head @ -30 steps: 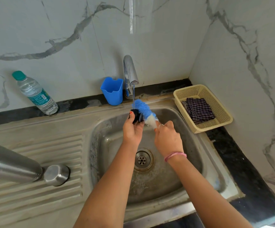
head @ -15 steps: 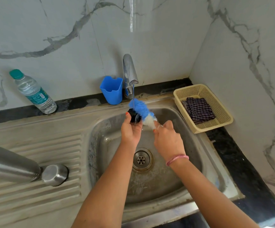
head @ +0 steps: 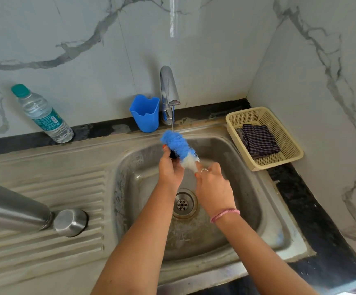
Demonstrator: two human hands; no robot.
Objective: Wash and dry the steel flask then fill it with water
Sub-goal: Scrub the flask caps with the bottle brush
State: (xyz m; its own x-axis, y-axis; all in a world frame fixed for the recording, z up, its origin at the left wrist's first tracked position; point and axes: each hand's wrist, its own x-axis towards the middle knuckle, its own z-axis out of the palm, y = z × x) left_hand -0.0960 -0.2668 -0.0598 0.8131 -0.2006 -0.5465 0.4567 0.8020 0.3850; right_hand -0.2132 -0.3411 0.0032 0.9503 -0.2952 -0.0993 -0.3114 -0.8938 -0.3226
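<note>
Beside the sink: blue cup, water bottle, basket holding cloth.

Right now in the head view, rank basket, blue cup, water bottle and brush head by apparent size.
1. Basket
2. Water bottle
3. Blue cup and brush head look alike; the brush is nearer the camera, so unranked.

The steel flask runs off the left edge, so only its neck end and the cap show. A small dark thing sits in the left hand, mostly covered by fingers and the blue brush; what it is, can't tell. The brush handle vanishes inside the right hand. Both forearms are cut by the near edge.
</note>
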